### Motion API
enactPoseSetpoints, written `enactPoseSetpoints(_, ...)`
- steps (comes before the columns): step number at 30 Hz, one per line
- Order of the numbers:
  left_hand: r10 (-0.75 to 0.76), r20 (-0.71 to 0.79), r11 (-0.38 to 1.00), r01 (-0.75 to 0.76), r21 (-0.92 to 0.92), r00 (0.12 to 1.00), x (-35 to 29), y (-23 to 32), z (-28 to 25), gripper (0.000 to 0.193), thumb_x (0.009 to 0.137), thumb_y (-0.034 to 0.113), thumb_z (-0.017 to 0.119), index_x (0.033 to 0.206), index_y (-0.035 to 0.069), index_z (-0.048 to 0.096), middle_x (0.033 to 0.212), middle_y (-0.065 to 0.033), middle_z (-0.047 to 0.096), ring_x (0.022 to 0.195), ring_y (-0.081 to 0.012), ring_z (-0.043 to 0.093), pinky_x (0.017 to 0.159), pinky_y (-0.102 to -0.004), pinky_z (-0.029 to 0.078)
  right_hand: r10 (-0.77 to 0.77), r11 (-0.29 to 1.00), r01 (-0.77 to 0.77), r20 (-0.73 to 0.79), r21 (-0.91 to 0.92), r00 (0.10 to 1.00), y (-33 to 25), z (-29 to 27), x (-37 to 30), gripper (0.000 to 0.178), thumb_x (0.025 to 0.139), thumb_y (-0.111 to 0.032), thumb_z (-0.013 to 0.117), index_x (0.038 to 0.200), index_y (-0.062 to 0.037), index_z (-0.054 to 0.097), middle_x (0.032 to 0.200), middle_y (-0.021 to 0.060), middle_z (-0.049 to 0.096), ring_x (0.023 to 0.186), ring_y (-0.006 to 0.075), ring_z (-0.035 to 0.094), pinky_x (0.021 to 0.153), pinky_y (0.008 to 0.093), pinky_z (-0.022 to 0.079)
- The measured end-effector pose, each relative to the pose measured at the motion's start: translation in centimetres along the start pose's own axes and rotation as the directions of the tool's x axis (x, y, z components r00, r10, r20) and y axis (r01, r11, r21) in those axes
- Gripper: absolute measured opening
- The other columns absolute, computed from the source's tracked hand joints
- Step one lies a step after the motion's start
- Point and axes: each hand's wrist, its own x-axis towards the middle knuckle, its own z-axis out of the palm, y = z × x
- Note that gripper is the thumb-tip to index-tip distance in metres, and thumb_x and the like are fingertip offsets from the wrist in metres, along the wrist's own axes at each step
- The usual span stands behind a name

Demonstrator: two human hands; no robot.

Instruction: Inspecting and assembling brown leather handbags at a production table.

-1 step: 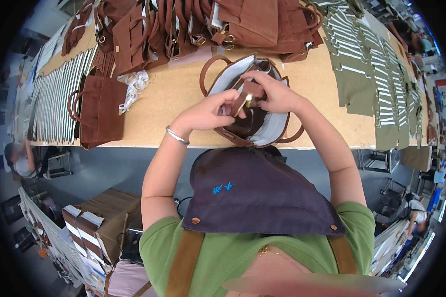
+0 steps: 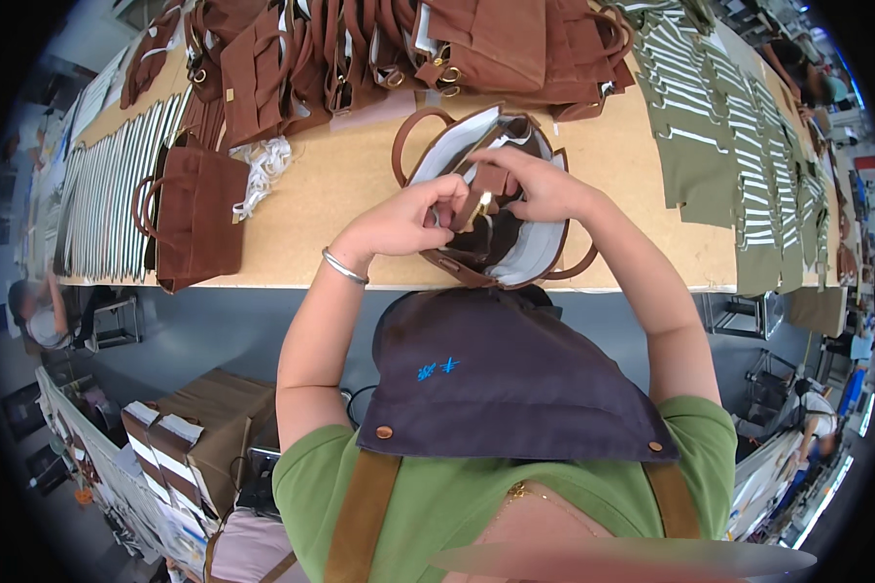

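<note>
In front of me a brown handbag (image 2: 552,255) lies open on the table (image 2: 340,175), its mouth facing up and pale lining and dark interior showing. One handle loops out at the upper left, another at the lower right. Over the opening, both hands grip a brown leather strap piece with gold-coloured metal hardware (image 2: 483,201). My left hand (image 2: 420,216) has its fingers curled around the lower left side of it. My right hand (image 2: 535,185) pinches it from the upper right, thumb and fingers bent. Some of the fingertips are hidden inside the bag.
Many brown bags (image 2: 486,44) are piled along the back. At the left stand another brown bag (image 2: 204,209), a bundle of white cords (image 2: 262,175) and a row of thin upright panels (image 2: 117,204). Olive pieces with white strips (image 2: 700,146) overlap at the right.
The leather strap piece and its metal hardware have tilted slightly between my fingers. Both hands stay in nearly the same place, and the bag has not moved.
</note>
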Motion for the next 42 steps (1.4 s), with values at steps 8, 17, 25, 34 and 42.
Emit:
enactPoseSetpoints(8,-0.103,0.027,0.98,0.097,0.174,0.994,-0.5,0.2,0.5,0.016,0.074,-0.004,0.06,0.084,0.008,0.056,0.081,0.004,0.053,0.074,-0.0054,0.049,0.061,-0.0225,0.041,-0.154,0.919,0.2,0.157,-0.341,0.976,-0.1,1.7,0.5,0.033,0.067,-0.012,0.071,0.098,-0.0105,0.061,0.099,0.0076,0.059,0.095,0.0294,0.058,0.077,0.0372,0.05)
enactPoseSetpoints(17,0.463,-0.529,0.621,0.165,0.766,0.711,0.9,-0.7,2.8,0.011,0.07,0.004,0.058,0.078,0.011,0.055,0.075,-0.0084,0.058,0.08,-0.0304,0.06,0.065,-0.0425,0.049,-0.008,0.969,0.004,-0.017,-0.246,1.0,-2.0,2.0,-1.8,0.017,0.062,0.001,0.061,0.078,-0.0049,0.057,0.097,0.0069,0.059,0.086,0.0317,0.058,0.072,0.0386,0.049)
enactPoseSetpoints(25,0.181,-0.044,0.909,-0.15,0.39,0.983,0.0,0.5,-0.4,0.016,0.073,0.004,0.06,0.088,0.006,0.065,0.077,-0.0064,0.057,0.077,-0.0236,0.057,0.065,-0.0361,0.046,-0.008,1.0,0.009,0.17,-0.005,0.985,-0.8,0.1,-3.1,0.029,0.067,0.002,0.061,0.095,-0.0037,0.063,0.094,0.0098,0.061,0.082,0.0285,0.06,0.073,0.0352,0.048)
enactPoseSetpoints(34,0.508,-0.493,0.513,0.213,0.832,0.706,3.3,-2.4,3.8,0.013,0.071,0.008,0.064,0.083,0.012,0.061,0.078,-0.0053,0.061,0.078,-0.0296,0.059,0.066,-0.0401,0.046,0.131,0.99,-0.124,0.105,-0.074,0.986,-2.5,-0.7,-5.1,0.027,0.074,-0.019,0.075,0.087,-0.0016,0.06,0.084,0.0099,0.056,0.067,0.0243,0.058,0.063,0.034,0.048)
enactPoseSetpoints(42,0.222,-0.247,0.596,0.07,0.8,0.943,0.3,1.4,4.0,0.013,0.068,0.015,0.07,0.079,0.016,0.064,0.075,0.0003,0.059,0.081,-0.0221,0.056,0.074,-0.0356,0.037,0.216,0.928,-0.219,-0.046,-0.3,0.975,-2.5,1.2,-5.7,0.02,0.078,-0.02,0.069,0.09,-0.0045,0.064,0.076,0.0181,0.063,0.077,0.0389,0.06,0.069,0.0443,0.048)
